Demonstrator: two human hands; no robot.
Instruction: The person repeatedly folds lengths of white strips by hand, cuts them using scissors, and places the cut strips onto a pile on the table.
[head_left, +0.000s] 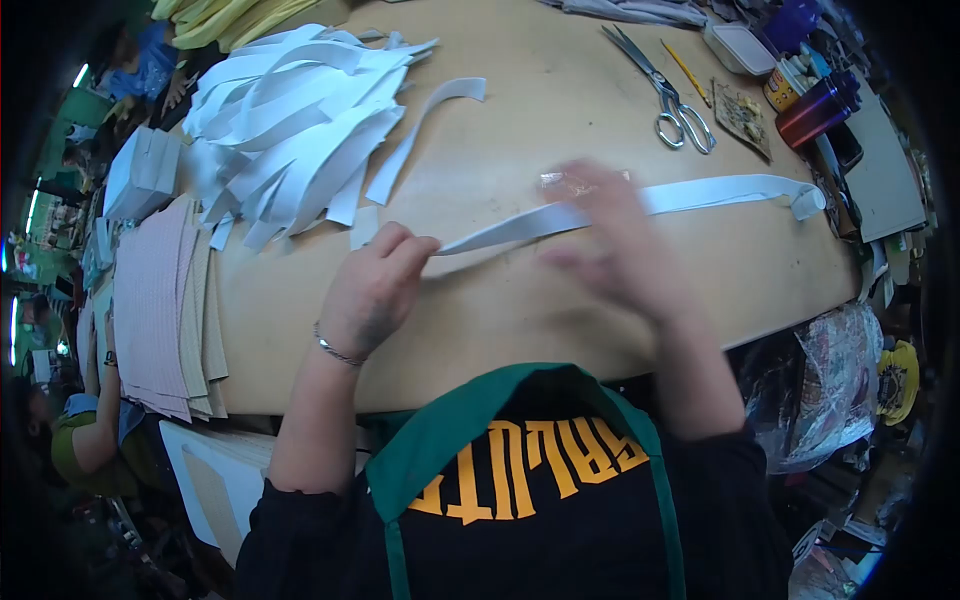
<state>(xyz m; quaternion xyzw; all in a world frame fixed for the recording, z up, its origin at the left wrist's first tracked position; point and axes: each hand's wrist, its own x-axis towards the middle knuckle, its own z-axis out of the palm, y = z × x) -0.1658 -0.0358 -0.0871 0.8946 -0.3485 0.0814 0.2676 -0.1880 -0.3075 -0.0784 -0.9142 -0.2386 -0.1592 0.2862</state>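
A long white strip (710, 193) stretches across the tabletop, its right end curled near the table's right side. My left hand (375, 285) is closed on the strip's left end, with a bracelet on the wrist. Over the middle of the strip is my right hand (605, 235), smeared by motion, so its grip cannot be made out. A heap of white strips (290, 120) lies at the upper left, with one loose strip (415, 135) beside it. A small shiny packet (562, 183) sits partly behind my right hand.
Scissors (672, 100), a pencil (688, 72) and a dark bottle (818, 108) are at the upper right of the table (480, 370). Stacked sheets (155, 300) and a white box (143, 172) stand at the left edge. Other people (95, 435) are at the far left.
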